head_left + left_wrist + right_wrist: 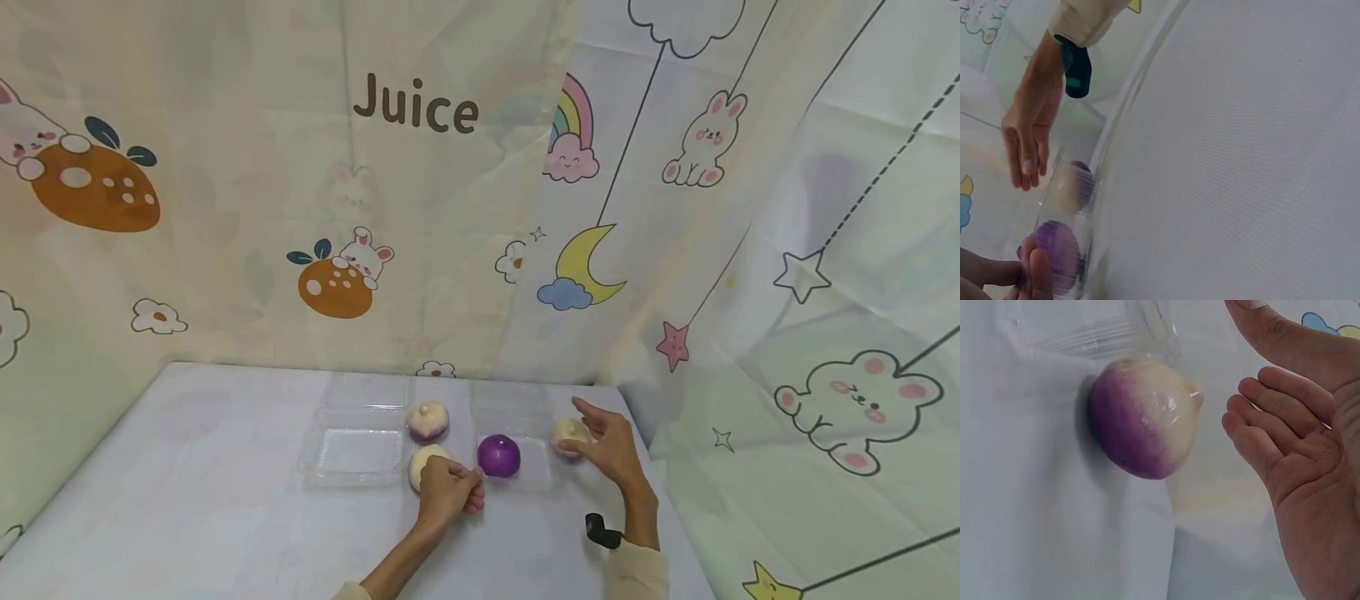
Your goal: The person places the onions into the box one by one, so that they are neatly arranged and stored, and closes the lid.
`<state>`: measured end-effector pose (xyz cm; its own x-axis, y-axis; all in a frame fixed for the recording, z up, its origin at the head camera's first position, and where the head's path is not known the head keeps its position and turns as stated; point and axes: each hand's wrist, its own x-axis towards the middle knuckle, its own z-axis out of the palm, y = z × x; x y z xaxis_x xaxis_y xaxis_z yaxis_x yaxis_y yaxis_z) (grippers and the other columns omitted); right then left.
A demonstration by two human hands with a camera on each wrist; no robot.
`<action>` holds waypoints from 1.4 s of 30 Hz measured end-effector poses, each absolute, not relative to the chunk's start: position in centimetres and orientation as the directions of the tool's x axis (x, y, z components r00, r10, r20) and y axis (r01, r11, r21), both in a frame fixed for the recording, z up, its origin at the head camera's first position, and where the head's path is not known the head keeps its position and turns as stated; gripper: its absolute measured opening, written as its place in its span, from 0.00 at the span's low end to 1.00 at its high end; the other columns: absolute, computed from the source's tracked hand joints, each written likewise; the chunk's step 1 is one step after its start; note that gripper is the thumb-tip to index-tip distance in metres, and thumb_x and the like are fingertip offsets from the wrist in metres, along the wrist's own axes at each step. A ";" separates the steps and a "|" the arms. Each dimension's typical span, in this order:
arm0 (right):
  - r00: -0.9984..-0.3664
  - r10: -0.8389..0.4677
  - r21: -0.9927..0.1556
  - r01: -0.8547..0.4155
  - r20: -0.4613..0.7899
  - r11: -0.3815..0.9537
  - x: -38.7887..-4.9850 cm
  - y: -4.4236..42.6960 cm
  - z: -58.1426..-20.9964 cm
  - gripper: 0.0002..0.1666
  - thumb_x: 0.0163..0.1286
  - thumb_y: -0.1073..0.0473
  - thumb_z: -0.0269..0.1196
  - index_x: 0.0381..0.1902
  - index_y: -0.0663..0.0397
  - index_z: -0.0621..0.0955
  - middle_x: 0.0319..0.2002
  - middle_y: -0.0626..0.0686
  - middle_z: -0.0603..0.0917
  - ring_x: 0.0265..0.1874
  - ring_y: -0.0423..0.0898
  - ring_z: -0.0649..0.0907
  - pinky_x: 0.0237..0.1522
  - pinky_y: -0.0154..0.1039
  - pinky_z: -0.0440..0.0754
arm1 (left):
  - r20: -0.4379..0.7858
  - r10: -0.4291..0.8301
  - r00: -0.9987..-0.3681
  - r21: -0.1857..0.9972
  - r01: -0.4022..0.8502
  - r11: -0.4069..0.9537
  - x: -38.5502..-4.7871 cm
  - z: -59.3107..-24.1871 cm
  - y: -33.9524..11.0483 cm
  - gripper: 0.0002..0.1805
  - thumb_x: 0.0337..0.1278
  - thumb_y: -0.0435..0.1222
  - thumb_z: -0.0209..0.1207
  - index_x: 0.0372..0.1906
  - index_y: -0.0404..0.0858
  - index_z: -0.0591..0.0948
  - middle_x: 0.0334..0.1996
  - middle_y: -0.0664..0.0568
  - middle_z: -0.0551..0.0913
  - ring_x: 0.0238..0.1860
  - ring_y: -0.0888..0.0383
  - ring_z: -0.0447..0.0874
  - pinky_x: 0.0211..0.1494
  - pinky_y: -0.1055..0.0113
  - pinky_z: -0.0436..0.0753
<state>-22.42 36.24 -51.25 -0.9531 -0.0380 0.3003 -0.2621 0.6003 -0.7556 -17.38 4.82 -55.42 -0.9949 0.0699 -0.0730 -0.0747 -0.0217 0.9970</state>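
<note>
In the head view my right hand (pixel 609 446) hovers at a cream-and-purple toy onion (pixel 568 433), thumb and fingers spread. The right wrist view shows this onion (pixel 1141 419) on the table, with a gap between it and my open right hand (pixel 1291 437). My left hand (pixel 448 492) is in front of another cream onion (pixel 424 462) and partly hides it. Its thumb meets its curled fingers (pixel 1038 275) in the left wrist view; I see nothing between them. A purple onion (pixel 498 456) sits in the right clear plastic box (pixel 536 467).
A second clear box (pixel 356 454), lid folded back, lies at the left. Another cream-and-purple onion (pixel 428 420) stands between the boxes. The white table (pixel 187 492) meets printed curtains (pixel 247 250) at the back and right. A dark device (pixel 602 531) is on my right wrist.
</note>
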 end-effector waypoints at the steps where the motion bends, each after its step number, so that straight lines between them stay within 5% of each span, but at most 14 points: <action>1: -0.955 -0.032 -0.761 -0.254 0.294 0.597 -22.4 36.3 -51.3 0.50 0.51 0.60 0.89 0.72 0.62 0.81 0.72 0.64 0.82 0.66 0.72 0.84 0.70 0.60 0.82 | -0.072 0.070 -0.995 0.997 -0.074 -0.021 -17.4 -55.4 4.8 0.13 0.68 0.29 0.69 0.31 0.21 0.88 0.20 0.39 0.90 0.17 0.59 0.89 0.24 0.62 0.93; 10: -0.970 -0.014 -0.783 -0.203 0.242 0.588 -22.4 37.2 -52.1 0.54 0.50 0.64 0.88 0.75 0.65 0.78 0.75 0.65 0.79 0.71 0.71 0.81 0.73 0.55 0.79 | -0.086 0.063 -0.994 0.996 -0.087 -0.005 -17.4 -55.3 4.8 0.12 0.68 0.29 0.69 0.29 0.23 0.88 0.20 0.41 0.90 0.16 0.61 0.88 0.23 0.63 0.93; 42: -0.970 0.000 -0.791 -0.199 0.244 0.578 -22.9 38.5 -55.6 0.59 0.49 0.67 0.88 0.77 0.72 0.72 0.76 0.71 0.75 0.73 0.72 0.78 0.71 0.60 0.79 | -0.082 0.053 -0.995 0.997 -0.082 -0.001 -17.9 -55.4 5.1 0.12 0.68 0.28 0.69 0.28 0.24 0.88 0.17 0.45 0.89 0.15 0.62 0.87 0.22 0.62 0.92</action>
<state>-22.95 38.51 -55.57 -0.9697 0.0000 0.2444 -0.1994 0.5780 -0.7913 -17.87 5.08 -55.44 -0.9952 0.0533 -0.0817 -0.0819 -0.0011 0.9966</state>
